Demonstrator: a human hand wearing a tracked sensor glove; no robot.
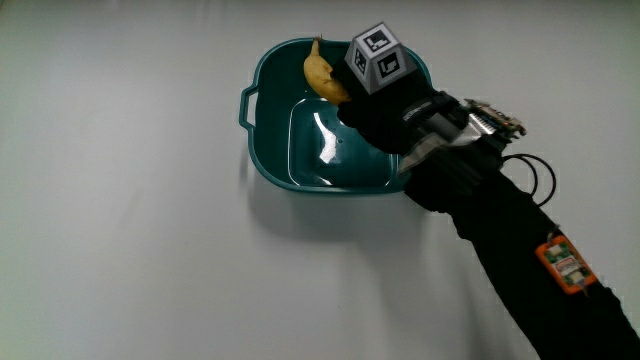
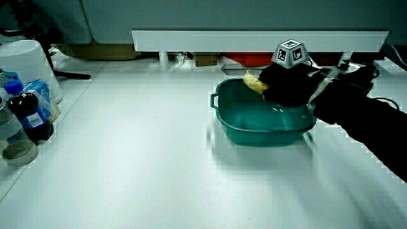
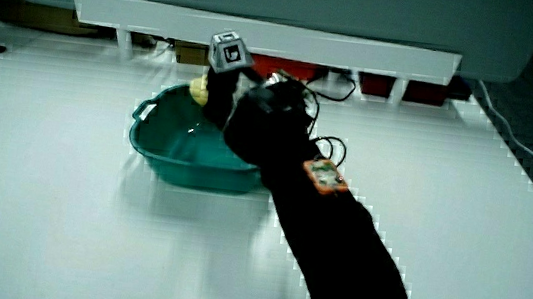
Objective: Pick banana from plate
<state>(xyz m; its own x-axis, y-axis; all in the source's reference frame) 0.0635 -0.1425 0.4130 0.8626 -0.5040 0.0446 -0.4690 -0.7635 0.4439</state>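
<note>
A yellow banana [image 1: 320, 72] lies inside a teal plate [image 1: 268, 168] with raised walls and a small handle, against the wall farthest from the person. The gloved hand [image 1: 390, 108], with its patterned cube on the back, is over the plate right beside the banana and covers one end of it. Both side views show the banana [image 2: 253, 81] [image 3: 197, 87] poking out next to the hand [image 2: 287, 84] [image 3: 251, 110] at the level of the plate's rim [image 2: 254, 137] [image 3: 174, 164]. The forearm reaches from the person's side across the plate's rim.
A dark bottle [image 2: 28, 117], a blue-capped bottle [image 2: 13, 86] and a white container [image 2: 25, 60] stand at the table's edge in a side view. A low white partition [image 2: 254, 39] bounds the table. A black cable [image 1: 535, 175] loops by the wrist.
</note>
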